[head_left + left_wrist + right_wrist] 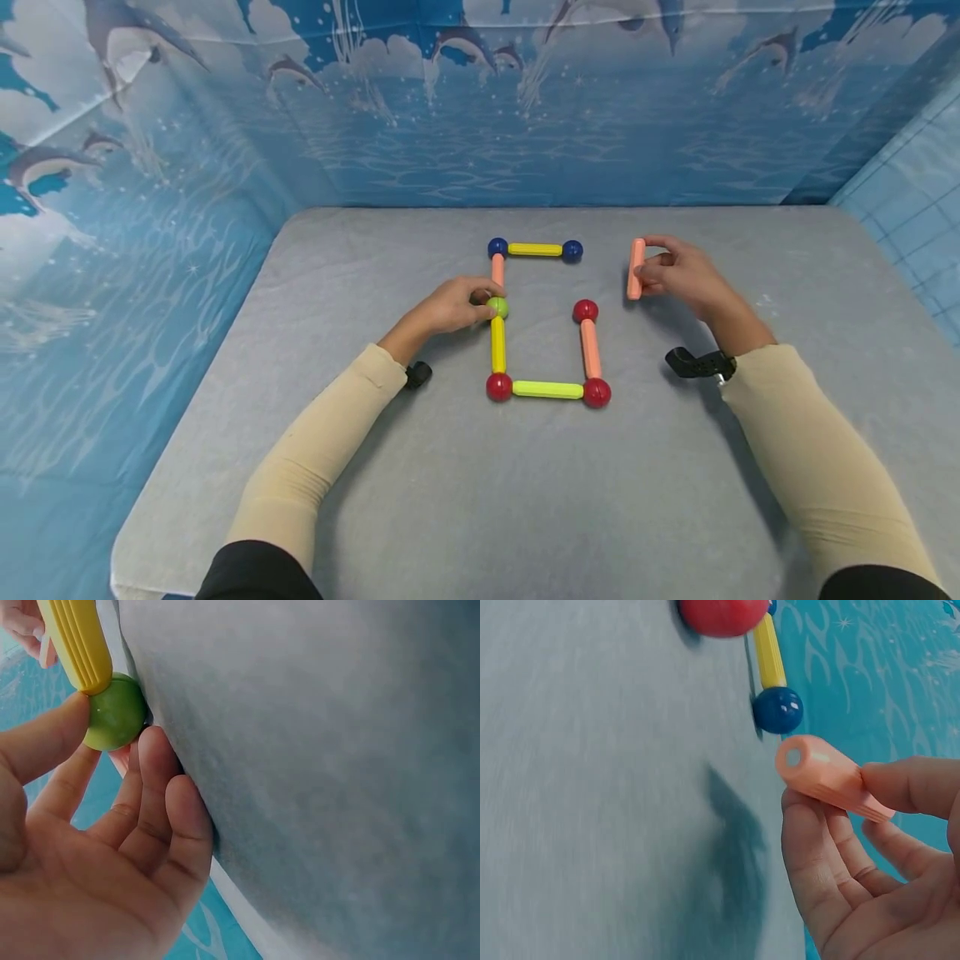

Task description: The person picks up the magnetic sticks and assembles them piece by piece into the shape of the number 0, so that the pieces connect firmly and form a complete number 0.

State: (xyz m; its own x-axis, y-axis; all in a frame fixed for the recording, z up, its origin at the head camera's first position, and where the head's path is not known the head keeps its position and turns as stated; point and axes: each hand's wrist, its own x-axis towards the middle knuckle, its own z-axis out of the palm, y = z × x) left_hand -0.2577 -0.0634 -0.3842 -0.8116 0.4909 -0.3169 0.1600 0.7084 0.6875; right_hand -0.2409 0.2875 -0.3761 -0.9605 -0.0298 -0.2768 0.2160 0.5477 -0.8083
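Observation:
My left hand [452, 307] pinches a green ball [118, 712] between thumb and fingers. From that ball a yellow stick [498, 343] runs toward me to a red ball [498, 387], and an orange-pink stick [498, 268] leads away to a blue ball [498, 247]. Off to the right, my right hand [686, 279] holds a loose orange-pink magnetic stick [829, 776] by thumb and fingertips, above the table. Its near end, with a silvery disc, shows in the right wrist view.
A yellow-green stick [547, 390] joins the near red balls. Another orange-pink stick [591, 350] ends at a far red ball [586, 311]. At the back, a yellow stick [535, 249] reaches a second blue ball [572, 251]. Everything lies on a grey-covered table [450, 500].

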